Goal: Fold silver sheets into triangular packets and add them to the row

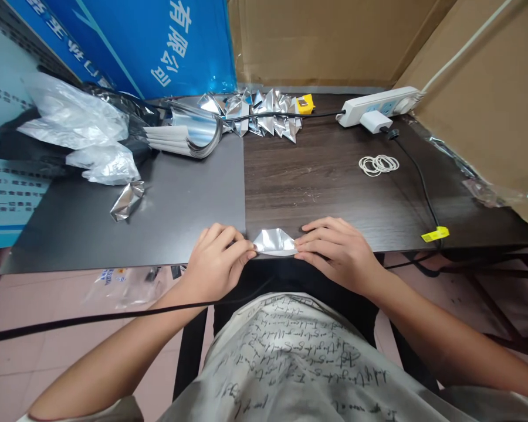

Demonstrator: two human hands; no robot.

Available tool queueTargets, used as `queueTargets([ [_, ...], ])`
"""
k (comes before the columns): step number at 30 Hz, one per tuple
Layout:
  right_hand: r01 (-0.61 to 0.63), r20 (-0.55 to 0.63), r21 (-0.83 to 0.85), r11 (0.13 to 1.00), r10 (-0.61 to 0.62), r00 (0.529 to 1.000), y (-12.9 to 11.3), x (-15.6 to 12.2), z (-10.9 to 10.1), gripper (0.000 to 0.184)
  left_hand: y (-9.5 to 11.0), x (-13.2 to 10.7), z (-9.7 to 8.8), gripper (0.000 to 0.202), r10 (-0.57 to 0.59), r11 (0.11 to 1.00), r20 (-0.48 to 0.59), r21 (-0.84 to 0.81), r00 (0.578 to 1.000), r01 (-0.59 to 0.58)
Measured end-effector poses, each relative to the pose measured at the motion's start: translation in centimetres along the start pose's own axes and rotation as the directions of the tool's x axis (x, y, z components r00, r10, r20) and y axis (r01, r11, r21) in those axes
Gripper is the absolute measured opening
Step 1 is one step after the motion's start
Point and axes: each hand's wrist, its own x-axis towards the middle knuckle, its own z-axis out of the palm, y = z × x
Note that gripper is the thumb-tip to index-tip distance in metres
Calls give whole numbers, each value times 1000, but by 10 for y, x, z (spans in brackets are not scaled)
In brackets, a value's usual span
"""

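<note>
A small folded piece of silver foil paper [274,241] lies at the near edge of the dark table [317,176], right in front of me. My left hand [217,258] pinches its left end with curled fingers. My right hand [337,249] presses on its right end with fingers held together and laid flat. Both hands rest on the table edge.
A stack of curved silver sheets [189,135] and a row of folded foil pieces [264,114] sit at the back. One crumpled foil piece [127,200] lies left on the grey mat [158,211]. Plastic bags [77,123], rubber bands [378,164], a power strip [381,105] and cable are also there.
</note>
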Motion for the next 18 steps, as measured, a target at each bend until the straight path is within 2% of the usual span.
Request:
queueTargets([
  [7, -131, -74, -7, 991, 130, 989, -12, -5, 6, 5, 5, 1, 2, 21, -38, 998, 25, 50, 999, 36],
  [13, -268, -121, -7, 963, 265, 957, -18, -4, 11, 11, 8, 0, 2, 25, -125, 990, 37, 64, 992, 122],
  [18, -328, -144, -41, 944, 319, 937, -22, -6, 15, 13, 8, 0, 1, 27, -155, 987, 67, 56, 986, 151],
])
